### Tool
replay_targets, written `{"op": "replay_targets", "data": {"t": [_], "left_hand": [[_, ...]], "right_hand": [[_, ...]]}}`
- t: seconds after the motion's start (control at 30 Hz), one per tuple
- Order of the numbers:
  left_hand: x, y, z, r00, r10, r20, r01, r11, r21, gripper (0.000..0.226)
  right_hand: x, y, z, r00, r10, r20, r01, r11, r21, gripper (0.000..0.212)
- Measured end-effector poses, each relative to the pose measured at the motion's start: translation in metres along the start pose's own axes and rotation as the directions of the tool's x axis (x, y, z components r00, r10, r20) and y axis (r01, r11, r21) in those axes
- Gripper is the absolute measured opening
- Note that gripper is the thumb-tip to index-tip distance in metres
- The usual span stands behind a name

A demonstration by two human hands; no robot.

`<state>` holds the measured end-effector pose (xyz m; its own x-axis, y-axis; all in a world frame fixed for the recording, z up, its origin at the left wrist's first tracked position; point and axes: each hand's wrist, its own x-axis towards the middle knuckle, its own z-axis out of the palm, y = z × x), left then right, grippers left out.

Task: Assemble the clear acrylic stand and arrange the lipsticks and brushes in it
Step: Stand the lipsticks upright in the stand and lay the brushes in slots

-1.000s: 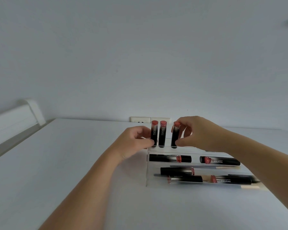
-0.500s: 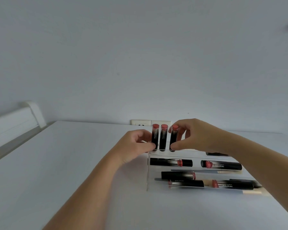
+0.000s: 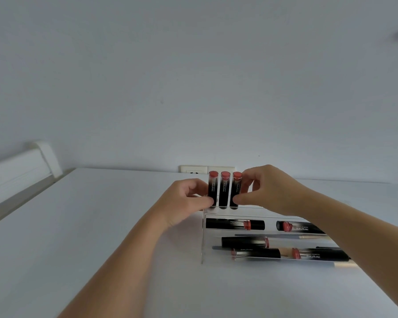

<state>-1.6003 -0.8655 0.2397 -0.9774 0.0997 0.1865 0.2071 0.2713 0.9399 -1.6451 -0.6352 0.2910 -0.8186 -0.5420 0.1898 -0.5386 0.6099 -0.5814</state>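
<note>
Now — left hand (image 3: 184, 200) pinches leftmost lipstick (image 3: 213, 188) | right hand (image 3: 269, 189) pinches rightmost lipstick (image 3: 236, 189)

One view only, from a camera on the person's head. It faces forward and slightly down across the white table (image 3: 55, 237) toward the wall (image 3: 193, 76) (which fills the upper half), close above both forearms.

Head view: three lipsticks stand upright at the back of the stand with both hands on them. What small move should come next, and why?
Probably ease the right hand off the third upright lipstick. It stands level and close beside the other two, while the left hand steadies the first lipstick. Lipsticks still lying in the acrylic stand suggest more to set upright.
</note>
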Motion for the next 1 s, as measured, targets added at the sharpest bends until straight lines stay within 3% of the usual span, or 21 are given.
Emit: {"op": "replay_targets", "data": {"t": [0.63,0.8,1.0], "left_hand": [[-0.001,-0.001,0.000,1.000,0.001,-0.008,-0.001,1.000,0.021,0.028],[-0.001,-0.002,0.000,1.000,0.006,-0.002,-0.006,1.000,0.026,0.029],[-0.001,-0.002,0.000,1.000,-0.002,0.000,0.002,0.999,0.043,0.033]], "right_hand": [[-0.002,0.002,-0.016,1.000,-0.013,0.019,0.012,0.999,0.038,0.028],[-0.020,0.015,-0.060,0.994,0.002,0.112,0.016,0.988,-0.157,0.010],[-0.031,0.031,-0.092,0.956,0.117,0.267,0.007,0.906,-0.423,0.009]]}}
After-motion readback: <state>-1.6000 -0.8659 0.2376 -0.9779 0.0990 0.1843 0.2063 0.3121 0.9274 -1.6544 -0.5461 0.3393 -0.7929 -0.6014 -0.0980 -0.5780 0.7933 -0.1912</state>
